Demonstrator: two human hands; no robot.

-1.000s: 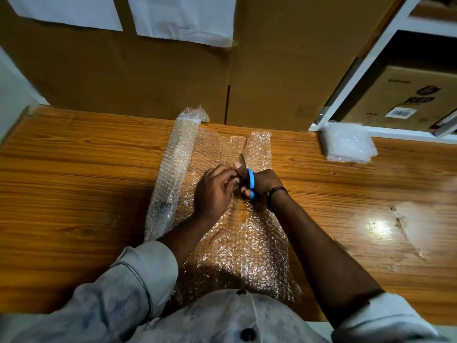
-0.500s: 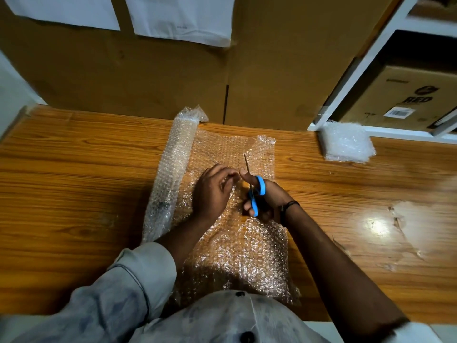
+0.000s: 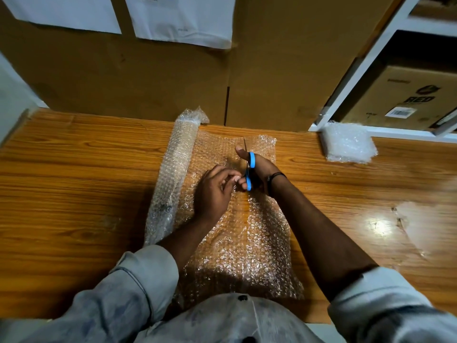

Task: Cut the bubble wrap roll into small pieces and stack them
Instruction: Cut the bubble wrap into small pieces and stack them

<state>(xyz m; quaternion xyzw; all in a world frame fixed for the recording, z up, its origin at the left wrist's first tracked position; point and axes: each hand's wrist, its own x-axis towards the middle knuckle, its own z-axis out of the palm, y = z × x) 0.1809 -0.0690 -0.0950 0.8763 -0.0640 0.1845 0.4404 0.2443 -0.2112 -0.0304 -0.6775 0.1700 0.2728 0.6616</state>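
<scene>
Scissors (image 3: 248,170) farther up bubble wrap (image 3: 249,246), in right hand (image 3: 262,169); left hand (image 3: 212,191) pinch on it

Table was a glossy wood-grain top (image 3: 74,194). The bubble wrap roll (image 3: 173,174) lay on it just left of the left hand (image 3: 214,191), with its unrolled sheet (image 3: 259,243) spread flat under both hands. A stack of cut pieces (image 3: 346,144) sat well right of the right hand (image 3: 257,169), at the table's far edge.
</scene>
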